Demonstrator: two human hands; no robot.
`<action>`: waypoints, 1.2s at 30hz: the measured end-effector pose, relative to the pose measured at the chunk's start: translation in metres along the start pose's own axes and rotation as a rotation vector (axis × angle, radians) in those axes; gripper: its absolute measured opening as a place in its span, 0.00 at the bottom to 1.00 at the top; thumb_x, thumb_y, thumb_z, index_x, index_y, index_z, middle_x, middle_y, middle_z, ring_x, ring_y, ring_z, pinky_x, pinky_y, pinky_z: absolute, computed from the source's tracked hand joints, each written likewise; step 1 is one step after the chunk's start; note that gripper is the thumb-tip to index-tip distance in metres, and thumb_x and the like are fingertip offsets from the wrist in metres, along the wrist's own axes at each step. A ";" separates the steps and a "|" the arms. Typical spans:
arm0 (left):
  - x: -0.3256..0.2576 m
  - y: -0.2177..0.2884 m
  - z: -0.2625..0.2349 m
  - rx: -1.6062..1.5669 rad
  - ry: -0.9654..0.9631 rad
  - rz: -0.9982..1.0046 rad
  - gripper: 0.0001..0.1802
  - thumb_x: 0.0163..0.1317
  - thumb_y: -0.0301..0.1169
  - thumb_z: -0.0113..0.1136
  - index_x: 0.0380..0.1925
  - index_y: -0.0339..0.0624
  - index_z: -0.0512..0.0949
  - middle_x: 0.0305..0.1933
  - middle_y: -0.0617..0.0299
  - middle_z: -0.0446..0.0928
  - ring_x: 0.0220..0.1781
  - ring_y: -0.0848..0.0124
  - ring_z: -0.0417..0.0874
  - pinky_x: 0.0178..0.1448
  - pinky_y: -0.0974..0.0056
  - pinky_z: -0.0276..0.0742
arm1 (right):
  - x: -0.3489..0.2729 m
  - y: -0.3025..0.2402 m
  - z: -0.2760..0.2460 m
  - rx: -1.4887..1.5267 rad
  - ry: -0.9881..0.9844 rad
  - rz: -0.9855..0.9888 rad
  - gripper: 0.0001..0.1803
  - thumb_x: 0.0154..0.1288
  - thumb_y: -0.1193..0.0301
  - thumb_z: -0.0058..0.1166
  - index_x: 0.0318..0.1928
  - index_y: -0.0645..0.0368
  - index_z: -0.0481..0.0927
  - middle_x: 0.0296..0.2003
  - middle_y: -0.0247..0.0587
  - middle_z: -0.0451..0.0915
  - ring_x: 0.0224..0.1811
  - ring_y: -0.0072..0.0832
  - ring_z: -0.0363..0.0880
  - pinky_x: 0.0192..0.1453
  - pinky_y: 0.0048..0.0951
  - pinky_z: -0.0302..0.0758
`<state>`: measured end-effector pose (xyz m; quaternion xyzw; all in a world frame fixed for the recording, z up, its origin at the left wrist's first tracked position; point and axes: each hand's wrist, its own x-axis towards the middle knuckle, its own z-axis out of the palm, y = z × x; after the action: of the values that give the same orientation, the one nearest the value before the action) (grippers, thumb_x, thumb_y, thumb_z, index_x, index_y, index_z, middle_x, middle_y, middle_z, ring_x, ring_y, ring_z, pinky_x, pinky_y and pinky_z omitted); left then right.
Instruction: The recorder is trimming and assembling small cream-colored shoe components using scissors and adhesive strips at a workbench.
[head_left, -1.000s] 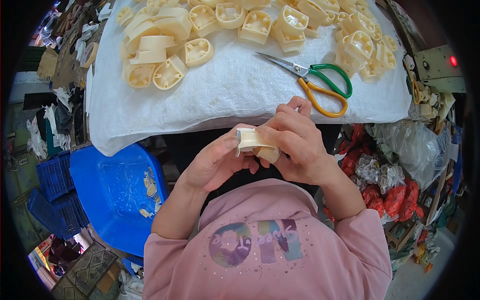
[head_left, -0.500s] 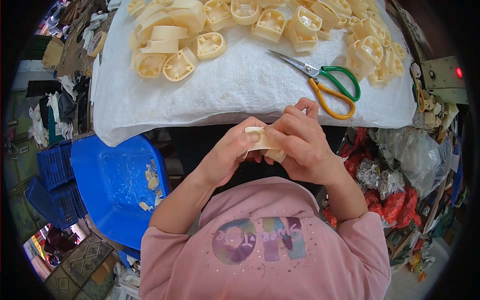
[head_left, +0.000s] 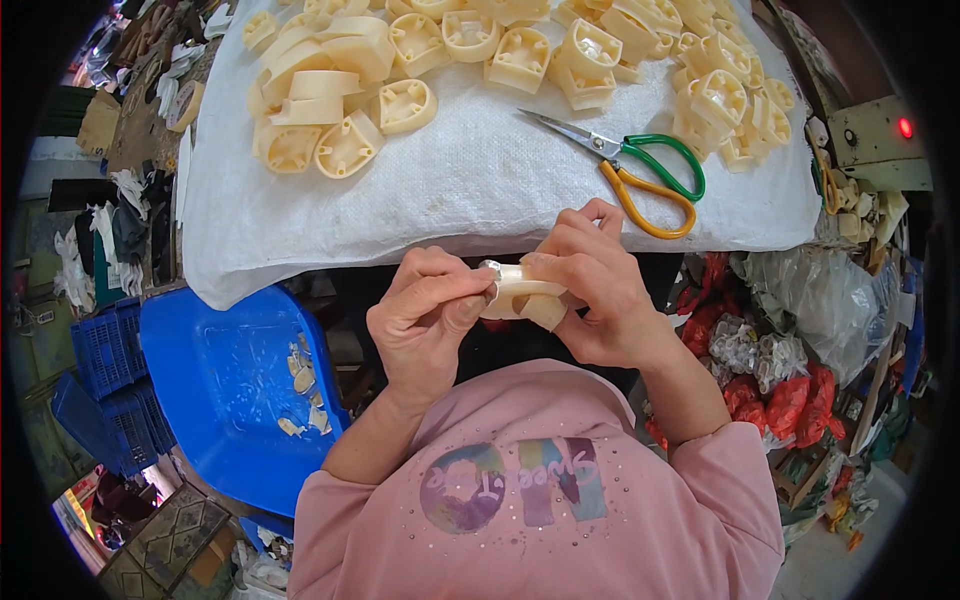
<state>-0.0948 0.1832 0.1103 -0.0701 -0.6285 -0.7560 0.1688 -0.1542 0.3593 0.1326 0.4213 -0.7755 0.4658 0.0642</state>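
Note:
Held in front of my chest is a cream plastic piece (head_left: 522,287) with a curved wall and a pale flap hanging from its lower side. My right hand (head_left: 598,290) grips its right end, the thumb pressed on top. At the other end my left hand (head_left: 425,318) pinches a shiny, silvery-looking bit (head_left: 490,268) at the piece's edge. Whether that bit is film or a glossy surface, I cannot make out. Beyond my hands, on the white woven sheet (head_left: 420,215), lie scissors (head_left: 618,150) with one green and one orange handle, their blades slightly apart.
Many cream plastic housings (head_left: 350,145) are heaped along the sheet's far side. A blue basin (head_left: 215,400) with pale scraps stands at my left, near blue crates (head_left: 110,335). Clear plastic bags (head_left: 825,310) and red bags (head_left: 800,405) crowd the right side.
My left hand has shifted left and its fingers now pinch the piece's left end, where a shiny bit shows. My right hand keeps its grip. The whole view has shifted slightly.

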 end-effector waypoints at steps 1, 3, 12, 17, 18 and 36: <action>0.000 0.000 -0.001 -0.001 -0.019 0.011 0.08 0.57 0.26 0.64 0.36 0.34 0.82 0.34 0.60 0.75 0.34 0.75 0.77 0.37 0.73 0.74 | 0.000 0.000 0.001 0.039 -0.009 0.002 0.20 0.36 0.81 0.60 0.36 0.58 0.75 0.27 0.35 0.67 0.32 0.32 0.68 0.44 0.39 0.54; 0.003 0.003 -0.002 0.067 -0.038 0.023 0.08 0.56 0.27 0.65 0.36 0.34 0.82 0.34 0.61 0.75 0.34 0.75 0.76 0.36 0.74 0.73 | 0.000 -0.002 0.000 0.039 -0.027 0.021 0.19 0.35 0.81 0.59 0.35 0.58 0.74 0.26 0.35 0.67 0.32 0.32 0.68 0.43 0.39 0.54; 0.012 0.020 0.001 0.447 -0.161 0.056 0.06 0.57 0.26 0.62 0.32 0.34 0.78 0.26 0.59 0.75 0.25 0.74 0.73 0.26 0.72 0.67 | -0.004 -0.001 0.001 0.016 -0.100 0.069 0.17 0.35 0.81 0.55 0.32 0.58 0.73 0.25 0.37 0.67 0.33 0.35 0.69 0.43 0.39 0.55; 0.016 0.013 0.004 0.601 -0.191 0.234 0.05 0.58 0.26 0.61 0.29 0.34 0.77 0.24 0.57 0.73 0.21 0.70 0.71 0.23 0.69 0.66 | -0.003 -0.003 0.000 -0.005 -0.112 0.082 0.16 0.36 0.81 0.55 0.31 0.58 0.72 0.24 0.37 0.67 0.33 0.35 0.69 0.43 0.38 0.54; 0.017 0.013 0.005 0.638 -0.194 0.272 0.05 0.58 0.25 0.60 0.28 0.34 0.76 0.23 0.58 0.72 0.20 0.68 0.71 0.22 0.68 0.66 | -0.004 -0.003 0.000 -0.009 -0.123 0.086 0.15 0.36 0.81 0.55 0.31 0.58 0.72 0.24 0.37 0.67 0.33 0.35 0.69 0.43 0.38 0.54; 0.007 0.007 0.005 0.036 -0.042 -0.114 0.09 0.58 0.30 0.63 0.32 0.35 0.77 0.28 0.63 0.70 0.30 0.75 0.67 0.36 0.70 0.65 | -0.001 0.004 -0.009 -0.060 -0.120 0.037 0.19 0.36 0.76 0.64 0.35 0.56 0.75 0.29 0.34 0.71 0.38 0.32 0.69 0.48 0.42 0.55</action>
<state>-0.0996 0.1858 0.1201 -0.0471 -0.6486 -0.7512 0.1133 -0.1590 0.3678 0.1338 0.4319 -0.7992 0.4174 0.0217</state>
